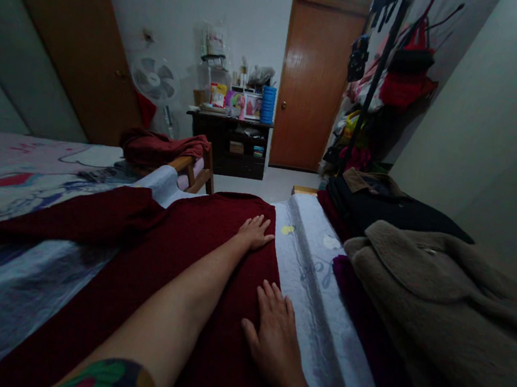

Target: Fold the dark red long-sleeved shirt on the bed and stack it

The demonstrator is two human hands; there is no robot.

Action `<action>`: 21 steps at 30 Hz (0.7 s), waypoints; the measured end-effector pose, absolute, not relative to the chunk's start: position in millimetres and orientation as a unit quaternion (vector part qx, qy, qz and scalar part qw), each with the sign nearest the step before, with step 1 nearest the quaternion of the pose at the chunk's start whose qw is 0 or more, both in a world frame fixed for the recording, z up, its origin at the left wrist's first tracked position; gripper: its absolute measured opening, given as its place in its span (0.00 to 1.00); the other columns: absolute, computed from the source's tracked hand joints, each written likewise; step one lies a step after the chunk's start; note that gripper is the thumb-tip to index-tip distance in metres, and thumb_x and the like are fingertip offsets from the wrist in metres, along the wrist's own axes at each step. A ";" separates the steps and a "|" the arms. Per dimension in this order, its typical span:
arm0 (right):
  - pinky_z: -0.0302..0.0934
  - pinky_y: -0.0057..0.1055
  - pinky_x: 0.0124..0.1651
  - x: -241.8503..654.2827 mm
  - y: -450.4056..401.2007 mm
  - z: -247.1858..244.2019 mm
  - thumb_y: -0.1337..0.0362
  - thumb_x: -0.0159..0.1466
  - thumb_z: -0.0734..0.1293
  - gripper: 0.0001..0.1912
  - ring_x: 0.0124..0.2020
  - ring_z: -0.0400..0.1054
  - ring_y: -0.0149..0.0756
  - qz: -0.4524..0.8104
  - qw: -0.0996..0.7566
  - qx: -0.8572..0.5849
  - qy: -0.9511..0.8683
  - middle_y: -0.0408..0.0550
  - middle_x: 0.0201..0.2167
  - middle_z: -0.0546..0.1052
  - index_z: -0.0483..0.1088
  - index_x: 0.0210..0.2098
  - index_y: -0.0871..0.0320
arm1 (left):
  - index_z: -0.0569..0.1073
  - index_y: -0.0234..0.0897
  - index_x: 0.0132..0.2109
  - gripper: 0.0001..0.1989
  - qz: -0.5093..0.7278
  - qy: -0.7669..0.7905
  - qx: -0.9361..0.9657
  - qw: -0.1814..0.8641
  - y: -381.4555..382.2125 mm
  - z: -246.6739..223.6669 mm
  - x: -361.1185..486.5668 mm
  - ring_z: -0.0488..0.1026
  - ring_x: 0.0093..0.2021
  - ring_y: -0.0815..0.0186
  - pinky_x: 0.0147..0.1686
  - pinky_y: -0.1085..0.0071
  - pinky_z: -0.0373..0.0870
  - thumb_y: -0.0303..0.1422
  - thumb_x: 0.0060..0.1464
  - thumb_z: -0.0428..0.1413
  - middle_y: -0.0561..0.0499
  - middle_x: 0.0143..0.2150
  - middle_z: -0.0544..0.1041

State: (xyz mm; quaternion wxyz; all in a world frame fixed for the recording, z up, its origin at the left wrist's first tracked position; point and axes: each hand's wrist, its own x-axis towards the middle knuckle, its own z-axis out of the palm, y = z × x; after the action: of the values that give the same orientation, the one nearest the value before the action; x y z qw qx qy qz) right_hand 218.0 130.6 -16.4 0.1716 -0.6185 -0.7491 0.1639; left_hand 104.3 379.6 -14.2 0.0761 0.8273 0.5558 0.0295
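Patterned sleeve (pixel 112 380) nearest, on your left arm; your left hand (pixel 256 232) flat, fingers fanned, gripping nothing, your right hand (pixel 275 335) likewise, closer to you, with the dark red long-sleeved garment (pixel 175 246) spread beneath both, one arm stretching leftward, and a taupe fleecy coat (pixel 443 313) to their right.

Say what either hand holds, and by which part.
Nothing is held: the left hand and right hand lie open, palms down, on the maroon long-sleeved garment.
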 end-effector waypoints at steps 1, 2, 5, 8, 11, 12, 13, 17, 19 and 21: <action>0.34 0.48 0.70 218.2 130.8 -16.4 0.53 0.65 0.59 0.33 0.70 0.40 0.43 0.163 0.172 -0.618 -0.749 0.41 0.69 0.50 0.54 0.67 0.54 | 0.52 0.36 0.69 0.37 0.031 0.556 0.827 0.073 378.1 -12.8 104.6 0.44 0.71 0.51 0.66 0.53 0.44 0.54 0.60 0.39 0.39 0.72 0.46; 0.34 0.48 0.70 218.3 130.8 -16.4 0.53 0.65 0.59 0.33 0.70 0.40 0.43 0.161 0.172 -0.618 -0.750 0.41 0.69 0.50 0.54 0.67 0.54 | 0.52 0.37 0.69 0.36 0.033 0.555 0.828 0.070 375.7 -11.0 104.9 0.44 0.71 0.51 0.66 0.52 0.44 0.53 0.61 0.39 0.39 0.72 0.47; 0.35 0.47 0.70 218.0 130.6 -16.0 0.53 0.65 0.59 0.32 0.70 0.41 0.43 0.152 0.172 -0.619 -0.751 0.43 0.69 0.51 0.55 0.66 0.54 | 0.56 0.39 0.67 0.30 0.042 0.549 0.833 0.056 362.4 -4.7 103.2 0.43 0.71 0.52 0.66 0.49 0.43 0.48 0.63 0.41 0.42 0.72 0.48; 0.35 0.47 0.70 217.2 130.3 -13.4 0.53 0.65 0.59 0.32 0.70 0.42 0.43 0.144 0.169 -0.619 -0.753 0.44 0.69 0.52 0.56 0.66 0.56 | 0.60 0.40 0.65 0.26 0.054 0.535 0.842 0.039 337.5 0.3 94.5 0.42 0.71 0.56 0.66 0.50 0.41 0.44 0.64 0.41 0.45 0.72 0.50; 0.36 0.48 0.69 216.4 130.1 -9.6 0.53 0.65 0.59 0.32 0.70 0.42 0.44 0.137 0.159 -0.618 -0.757 0.47 0.69 0.52 0.56 0.66 0.58 | 0.60 0.40 0.65 0.26 0.065 0.519 0.851 0.037 302.2 2.2 76.5 0.43 0.71 0.57 0.66 0.50 0.43 0.43 0.64 0.41 0.46 0.71 0.53; 0.36 0.48 0.69 216.3 130.0 -8.6 0.54 0.65 0.59 0.32 0.70 0.42 0.45 0.135 0.156 -0.618 -0.758 0.48 0.69 0.53 0.56 0.66 0.59 | 0.60 0.40 0.65 0.26 0.066 0.517 0.853 0.040 289.1 2.2 68.8 0.44 0.71 0.57 0.66 0.50 0.45 0.44 0.64 0.41 0.45 0.71 0.53; 0.37 0.48 0.69 216.2 129.9 -7.8 0.54 0.65 0.59 0.32 0.70 0.43 0.45 0.133 0.155 -0.618 -0.759 0.48 0.69 0.53 0.56 0.66 0.59 | 0.59 0.40 0.65 0.27 0.064 0.518 0.852 0.045 276.0 2.0 60.9 0.45 0.71 0.57 0.66 0.50 0.45 0.44 0.64 0.41 0.45 0.71 0.54; 0.37 0.47 0.69 216.6 129.2 -7.0 0.54 0.65 0.58 0.33 0.70 0.43 0.44 0.127 0.153 -0.614 -0.764 0.50 0.69 0.53 0.54 0.66 0.60 | 0.56 0.39 0.67 0.30 0.052 0.540 0.838 0.063 229.0 0.9 31.3 0.46 0.71 0.55 0.66 0.51 0.47 0.48 0.63 0.42 0.44 0.71 0.52; 0.38 0.47 0.69 216.9 129.0 -7.3 0.53 0.66 0.58 0.33 0.70 0.43 0.43 0.125 0.152 -0.615 -0.763 0.51 0.69 0.53 0.54 0.67 0.61 | 0.55 0.39 0.68 0.31 0.047 0.555 0.828 0.067 210.4 1.0 21.6 0.46 0.71 0.55 0.66 0.51 0.47 0.47 0.63 0.43 0.44 0.71 0.51; 0.38 0.47 0.68 217.2 129.0 -7.7 0.53 0.66 0.57 0.32 0.70 0.43 0.43 0.123 0.149 -0.616 -0.764 0.51 0.69 0.54 0.54 0.66 0.61 | 0.56 0.40 0.68 0.30 0.050 0.570 0.818 0.058 193.3 2.0 16.8 0.47 0.71 0.55 0.66 0.51 0.46 0.46 0.63 0.43 0.44 0.71 0.52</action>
State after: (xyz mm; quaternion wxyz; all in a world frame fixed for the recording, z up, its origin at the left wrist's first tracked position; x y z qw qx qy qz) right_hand 217.2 129.0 -7.7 0.1486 -0.6160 -0.7638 0.1228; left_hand 16.8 193.3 2.0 0.0575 0.8185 0.5695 0.0496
